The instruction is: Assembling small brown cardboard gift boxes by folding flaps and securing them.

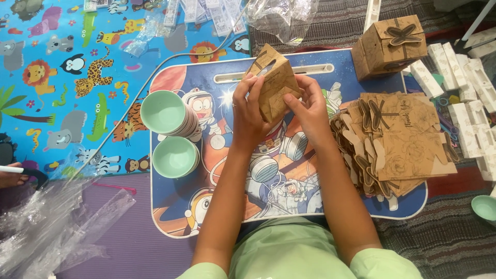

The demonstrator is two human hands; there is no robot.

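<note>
Over the lap desk, both hands, left and right, grip a half-folded box; crease flaps squarely, thumbs firm.

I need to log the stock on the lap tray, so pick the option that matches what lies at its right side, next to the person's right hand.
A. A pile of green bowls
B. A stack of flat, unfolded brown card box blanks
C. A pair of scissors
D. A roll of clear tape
B: a heap of flat brown card blanks lies on the tray beside the right hand; the green bowls sit at the tray's left.
</note>
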